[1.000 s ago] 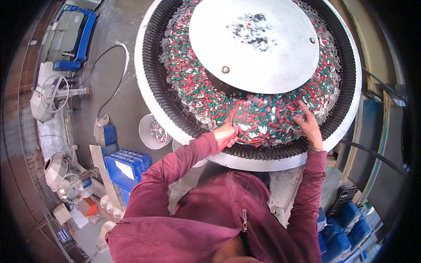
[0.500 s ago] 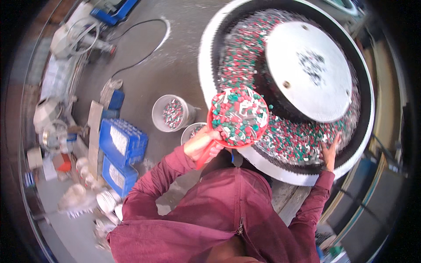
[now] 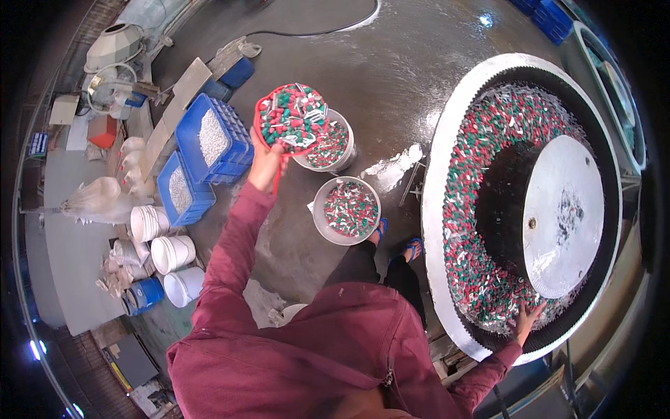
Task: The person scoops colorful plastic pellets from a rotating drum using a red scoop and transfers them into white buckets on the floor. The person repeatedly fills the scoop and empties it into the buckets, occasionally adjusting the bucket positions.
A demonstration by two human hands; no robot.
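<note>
My left hand (image 3: 266, 164) is closed round the handle of a red scoop (image 3: 292, 151), heaped with small red, green and white or silvery pieces. The scoop hangs in front of the far white bucket (image 3: 350, 152) and overlaps its left side in view. Closer to me stands a second white bucket (image 3: 317, 227); both hold the same mixed pieces. On my right, my right hand (image 3: 527, 320) reaches into a large round bowl machine (image 3: 438, 237), fingers spread at the mixed pieces (image 3: 481, 293) by its pale central disc (image 3: 564, 209).
Blue crates (image 3: 183, 133) with white pellets stand left of the buckets. Several white pails (image 3: 172, 255) and a blue drum (image 3: 144, 296) sit nearer on that side. A dark hose (image 3: 314, 32) crosses the wet floor (image 3: 391, 77). Another round machine (image 3: 611, 91) is at far right.
The loaded scoop has moved left in my left hand, from the bowl machine's rim to the far bucket. My view has shifted left. My right hand is still in the bowl.
</note>
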